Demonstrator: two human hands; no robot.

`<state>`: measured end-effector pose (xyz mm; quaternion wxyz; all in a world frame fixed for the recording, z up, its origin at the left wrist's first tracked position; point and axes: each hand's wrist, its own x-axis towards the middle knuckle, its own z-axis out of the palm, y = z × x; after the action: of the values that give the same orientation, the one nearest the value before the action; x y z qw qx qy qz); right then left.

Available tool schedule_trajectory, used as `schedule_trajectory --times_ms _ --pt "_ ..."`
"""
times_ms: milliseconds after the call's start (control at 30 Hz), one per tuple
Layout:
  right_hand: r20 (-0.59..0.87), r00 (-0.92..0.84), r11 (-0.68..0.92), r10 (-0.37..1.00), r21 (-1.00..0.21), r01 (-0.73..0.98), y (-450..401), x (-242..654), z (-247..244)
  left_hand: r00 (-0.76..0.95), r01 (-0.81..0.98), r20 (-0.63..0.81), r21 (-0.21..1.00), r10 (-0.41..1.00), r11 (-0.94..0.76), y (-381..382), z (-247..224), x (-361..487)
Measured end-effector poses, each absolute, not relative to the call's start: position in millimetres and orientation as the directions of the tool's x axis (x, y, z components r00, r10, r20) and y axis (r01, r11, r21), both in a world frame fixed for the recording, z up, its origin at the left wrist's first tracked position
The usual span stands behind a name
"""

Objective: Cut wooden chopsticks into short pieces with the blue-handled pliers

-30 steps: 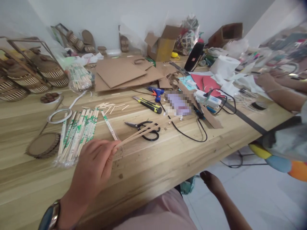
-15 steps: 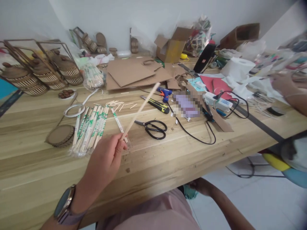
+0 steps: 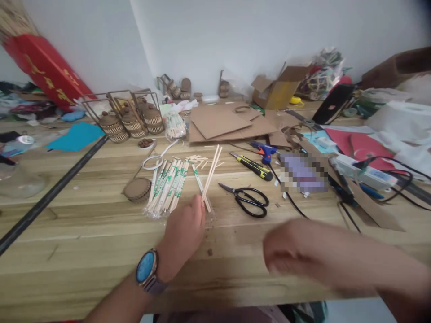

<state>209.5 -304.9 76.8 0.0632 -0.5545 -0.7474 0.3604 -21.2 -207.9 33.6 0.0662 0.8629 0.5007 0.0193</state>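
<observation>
My left hand point(image 3: 186, 224), with a watch on its wrist, is closed around the lower end of light wooden chopsticks point(image 3: 211, 172) that point up and spread slightly at the top. Just left of it lie paper-wrapped chopsticks point(image 3: 170, 184) on the wooden table point(image 3: 101, 264). My right hand point(image 3: 286, 249) is over the table's front part, blurred, its fingers curled and partly hidden. Between and beyond the hands are black-handled scissors point(image 3: 251, 202). A yellow and black cutter knife point(image 3: 254, 167) and a blue glue gun point(image 3: 265, 151) lie behind them.
Woven lantern-like pieces point(image 3: 133, 121) stand at the back left, near a round brown disc point(image 3: 137, 189). Cardboard sheets point(image 3: 222, 121) lie at the back. A white power strip point(image 3: 365, 172) with black cables is on the right. A dark bar point(image 3: 57, 193) crosses the left side.
My right hand has come up from below the table edge to above the tabletop. The chopsticks in my left hand now show as two spread tips. The view has turned left.
</observation>
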Motion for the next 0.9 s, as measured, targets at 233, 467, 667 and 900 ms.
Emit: schedule_trajectory --times_ms 233,467,667,900 --pt "-0.056 -0.396 0.396 0.917 -0.008 0.918 -123.5 188.2 64.2 0.343 0.938 -0.010 0.049 0.939 -0.343 -192.3 32.6 -24.3" --pt "-0.059 -0.566 0.567 0.823 0.158 0.808 -68.3 163.1 22.3 0.273 0.961 0.037 0.033 0.961 -0.274 -181.4 23.6 -26.3" --pt "-0.012 -0.606 0.606 0.795 0.065 0.793 -56.5 164.8 26.0 0.221 0.972 0.069 0.068 0.973 -0.226 -179.7 25.3 -28.0" --pt "0.236 -0.319 0.385 0.918 -0.337 0.859 -105.3 184.7 49.4 0.201 0.684 0.190 0.675 0.961 -0.277 -175.1 34.1 -42.4"
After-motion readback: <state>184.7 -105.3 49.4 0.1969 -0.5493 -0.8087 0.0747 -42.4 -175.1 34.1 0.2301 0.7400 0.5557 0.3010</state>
